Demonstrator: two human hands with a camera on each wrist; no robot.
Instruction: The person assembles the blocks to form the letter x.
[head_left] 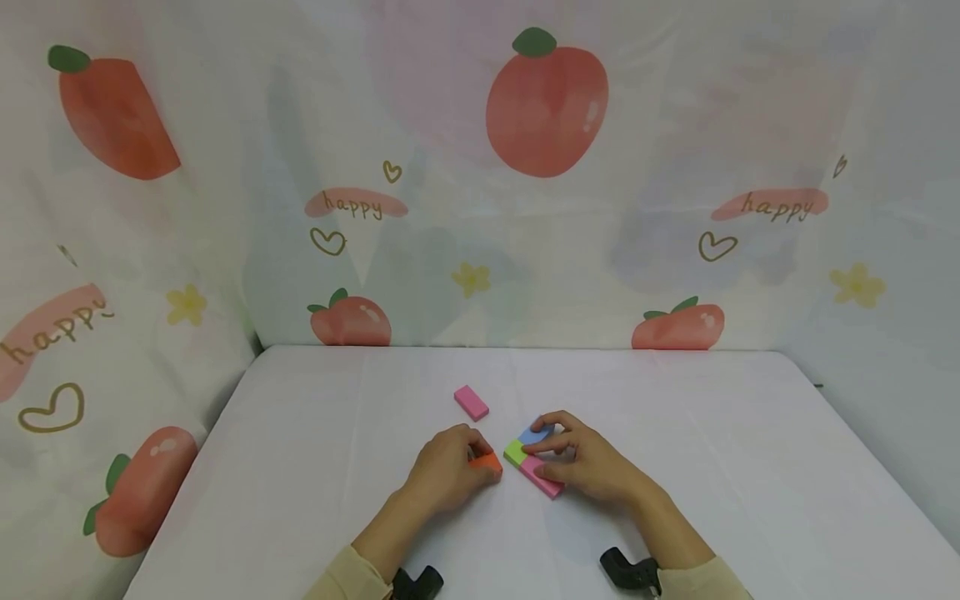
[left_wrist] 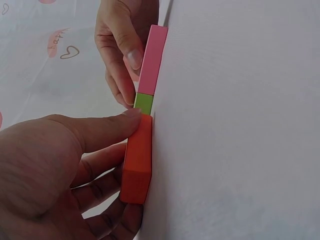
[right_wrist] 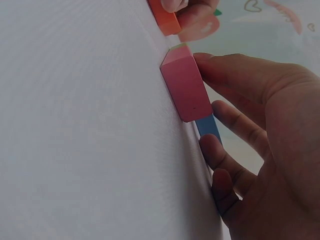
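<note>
An orange block (head_left: 487, 462) is held in my left hand (head_left: 447, 468), the thumb along one side and the fingers round the other. Just right of it, a longer pink block (right_wrist: 186, 89), a small green block (head_left: 515, 452) and a blue block (head_left: 531, 436) form a corner on the table. Over this corner my right hand (head_left: 600, 467) spreads bent fingers: the thumb rests on the pink block, other fingertips on the green and blue ones. A narrow gap separates the orange block from the green one. The right hand partly covers the blue block.
A separate pink block (head_left: 471, 402) lies farther back on the white table (head_left: 360, 400), beyond both hands. Behind the table hangs a fruit-print cloth (head_left: 547, 250), which also lines the sides.
</note>
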